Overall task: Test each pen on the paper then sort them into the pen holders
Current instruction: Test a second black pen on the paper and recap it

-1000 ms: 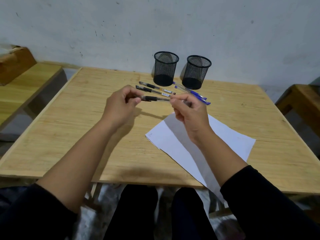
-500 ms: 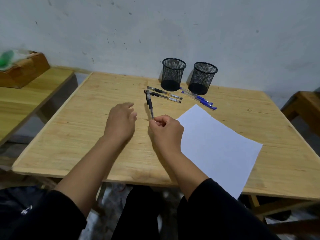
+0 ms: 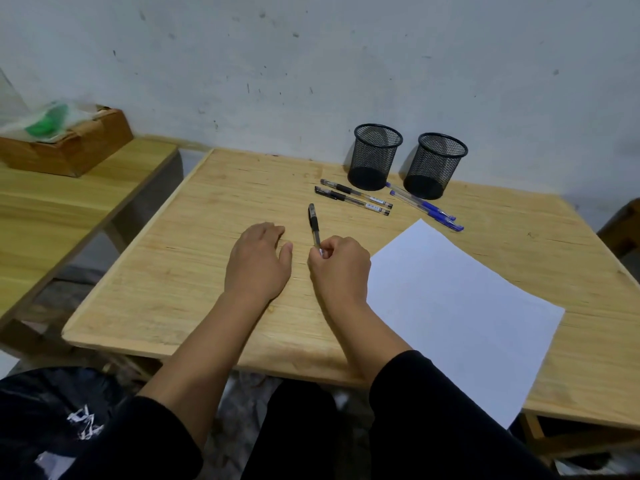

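The right hand [image 3: 337, 263] was curled around the near end of a black pen [image 3: 314, 226], pinching it between thumb and fingers, with the rest of the barrel pointing away from the person toward the far side of the surface [image 3: 194, 258]. The left hand [image 3: 258, 261] lay just beside it, palm down and fingers relaxed, resting on the wood and holding nothing.

The sheet of paper [image 3: 460, 306] lay just to the right of the right hand, and no mark could be made out on it. Beyond both hands, two more black pens [image 3: 353, 197] lay side by side, and to their right two blue pens [image 3: 427, 211] rested in front of the two mesh pen holders [image 3: 407, 161], which appeared empty.

The step in hand looked like the testing of the first pen: it was picked up but not yet brought to the paper. The next move would likely call for turning the pen so its tip pointed down, shifting it rightward onto the sheet, and perhaps steadying the paper with the free left hand.
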Demonstrator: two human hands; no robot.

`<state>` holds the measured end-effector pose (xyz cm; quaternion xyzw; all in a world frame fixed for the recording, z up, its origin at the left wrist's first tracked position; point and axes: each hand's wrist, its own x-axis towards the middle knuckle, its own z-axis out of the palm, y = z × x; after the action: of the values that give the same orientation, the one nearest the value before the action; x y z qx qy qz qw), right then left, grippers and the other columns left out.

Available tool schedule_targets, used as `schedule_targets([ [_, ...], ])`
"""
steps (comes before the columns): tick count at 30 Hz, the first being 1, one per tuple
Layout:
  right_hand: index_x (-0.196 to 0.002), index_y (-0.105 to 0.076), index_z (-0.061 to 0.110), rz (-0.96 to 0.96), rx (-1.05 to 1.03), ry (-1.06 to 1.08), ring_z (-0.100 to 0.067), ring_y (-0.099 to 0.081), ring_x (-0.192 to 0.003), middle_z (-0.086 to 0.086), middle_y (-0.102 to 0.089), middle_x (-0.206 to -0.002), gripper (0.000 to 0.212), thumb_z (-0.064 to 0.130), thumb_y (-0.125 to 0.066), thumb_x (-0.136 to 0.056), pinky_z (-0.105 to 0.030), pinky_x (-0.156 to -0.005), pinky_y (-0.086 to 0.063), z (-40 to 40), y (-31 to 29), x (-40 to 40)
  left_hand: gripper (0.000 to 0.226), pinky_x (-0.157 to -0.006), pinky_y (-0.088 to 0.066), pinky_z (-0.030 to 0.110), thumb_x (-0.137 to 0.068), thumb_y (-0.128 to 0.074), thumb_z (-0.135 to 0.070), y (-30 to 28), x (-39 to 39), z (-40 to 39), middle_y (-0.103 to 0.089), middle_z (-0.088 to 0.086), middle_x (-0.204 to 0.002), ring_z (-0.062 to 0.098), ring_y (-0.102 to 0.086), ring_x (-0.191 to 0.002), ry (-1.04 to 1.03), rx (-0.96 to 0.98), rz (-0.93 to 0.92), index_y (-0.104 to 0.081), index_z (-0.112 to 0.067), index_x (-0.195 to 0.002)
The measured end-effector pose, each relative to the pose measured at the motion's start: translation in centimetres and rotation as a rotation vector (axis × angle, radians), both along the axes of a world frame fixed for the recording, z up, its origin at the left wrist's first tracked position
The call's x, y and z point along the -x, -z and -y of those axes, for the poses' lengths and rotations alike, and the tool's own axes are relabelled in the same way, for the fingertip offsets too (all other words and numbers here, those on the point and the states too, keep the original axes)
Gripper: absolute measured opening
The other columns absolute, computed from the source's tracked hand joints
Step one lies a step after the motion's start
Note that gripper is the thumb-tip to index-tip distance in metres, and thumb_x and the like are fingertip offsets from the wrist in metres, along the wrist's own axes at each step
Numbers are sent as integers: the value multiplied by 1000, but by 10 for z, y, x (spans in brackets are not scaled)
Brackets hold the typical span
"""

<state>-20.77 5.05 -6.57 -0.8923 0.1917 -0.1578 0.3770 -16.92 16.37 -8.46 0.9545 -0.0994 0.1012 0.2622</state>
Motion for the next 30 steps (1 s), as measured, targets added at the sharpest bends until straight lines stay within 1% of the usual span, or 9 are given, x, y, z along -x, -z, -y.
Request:
schedule_targets([
  [3,-86,-70,3,-1,29,1,-23,-58,-75,-12,-64,-85,21,17,-55,-84,-32,-65,-44,0,2,-2,43,-112,-26,36,-94,-44,-31,0,1,1,-46,9,-140,23,-35,-133,0,12,-1,-48,-11,-131],
  [6,-97,-70,3,-18,-3,-9,-22,-58,-81,-12,-64,-96,24,19,-56,-86,-29,-67,-42,0,1,-3,43,-112,-26,36,-94,-44,-30,-1,2,1,-46,9,-141,23,-34,-134,3,12,-10,-48,-11,-132],
  [9,-112,-65,7,-7,-50,11,-22,-59,-95,-9,-62,-111,31,24,-58,-87,-31,-78,-48,8,-8,-6,41,-108,-30,36,-93,-46,-30,-7,-2,1,-49,8,-137,24,-37,-131,-5,38,-41,-51,-12,-129],
  [11,-115,-64,9,8,-52,25,-22,-59,-100,-8,-60,-116,31,23,-58,-88,-30,-82,-48,23,-17,-13,38,-102,-36,37,-92,-47,-30,-16,-9,5,-54,8,-132,25,-44,-125,-11,63,-50,-54,-12,-125],
  [15,-115,-66,13,-66,46,15,-23,-60,-102,-9,-63,-118,30,21,-59,-87,-30,-83,-47,61,-31,-36,32,-96,-40,36,-91,-49,-26,-37,-35,28,-58,8,-126,25,-46,-122,29,72,-4,-58,-14,-120],
  [19,-117,-66,16,-164,178,-35,-25,-58,-106,-9,-62,-121,32,19,-59,-86,-35,-88,-50,95,-29,-59,29,-94,-41,36,-92,-48,-23,-41,-70,51,-57,8,-126,26,-47,-120,77,38,-25,-58,-17,-119],
  [22,-114,-67,17,-177,268,-86,-24,-58,-103,-9,-62,-118,30,19,-59,-85,-32,-84,-49,113,-24,-72,28,-93,-41,37,-94,-46,-20,-36,-91,60,-57,10,-125,27,-47,-118,126,-22,-46,-58,-16,-119],
  [25,-115,-67,17,-168,364,-130,-24,-55,-105,-8,-58,-119,30,22,-61,-86,-27,-79,-42,125,-18,-83,29,-93,-42,38,-93,-48,-14,-29,-107,65,-57,11,-123,28,-48,-116,157,-55,-48,-58,-15,-120],
  [30,-111,-68,14,-119,405,-140,-20,-54,-101,-7,-56,-118,28,25,-61,-87,-25,-74,-38,130,-11,-96,29,-92,-42,37,-90,-53,-13,-20,-123,68,-60,11,-117,27,-49,-113,174,-51,1,-58,-17,-119],
])
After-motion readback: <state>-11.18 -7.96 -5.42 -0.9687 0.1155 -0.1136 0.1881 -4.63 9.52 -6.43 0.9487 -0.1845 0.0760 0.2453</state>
